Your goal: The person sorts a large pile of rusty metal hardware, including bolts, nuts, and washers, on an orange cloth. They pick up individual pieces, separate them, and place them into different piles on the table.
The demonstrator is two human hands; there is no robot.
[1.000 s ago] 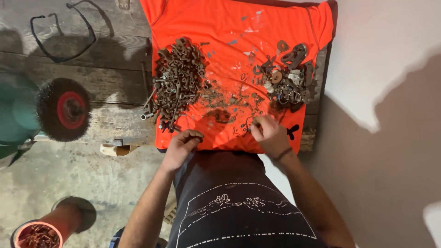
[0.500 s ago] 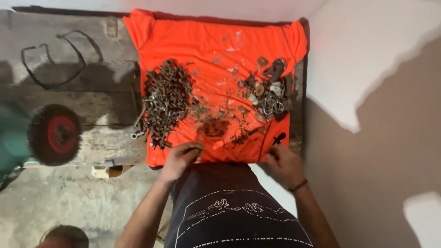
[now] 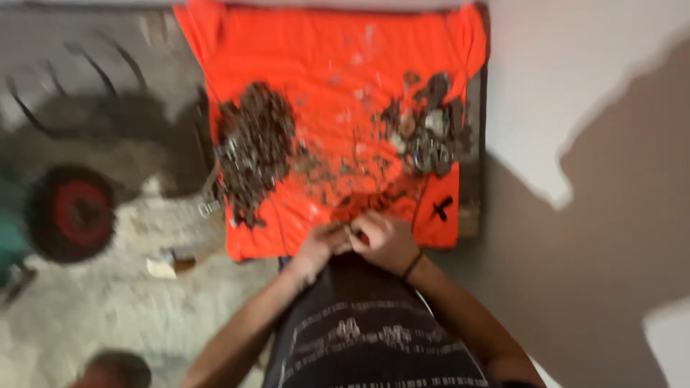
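An orange cloth [image 3: 338,79] lies spread over a wooden bench top [image 3: 471,194], covering most of it, and both of the person's hands meet at the middle of its near edge. The left hand [image 3: 323,243] and the right hand [image 3: 384,241] touch each other there, fingers curled inward and tips pressed together as if pinching something small between them; the frame is too blurred to tell what, if anything, they grip, or how tightly the fingers are closed. A dark band [image 3: 412,264] circles the right wrist. On the left part of the cloth sits a long heap of rusty small metal parts [image 3: 255,147], reaching from the middle towards the near left corner, with a few pieces spilling over the left edge. On the right part lies a second, looser pile of larger metal pieces [image 3: 428,133], grey and brown, close to the right edge. Between the two piles, scattered bits [image 3: 338,169] are strewn across the middle of the cloth, down to just beyond the fingers. A black cross mark [image 3: 440,208] shows near the near right corner of the cloth. To the left, off the bench, a round wire wheel with a red hub [image 3: 72,214] stands on the concrete floor [image 3: 93,316].
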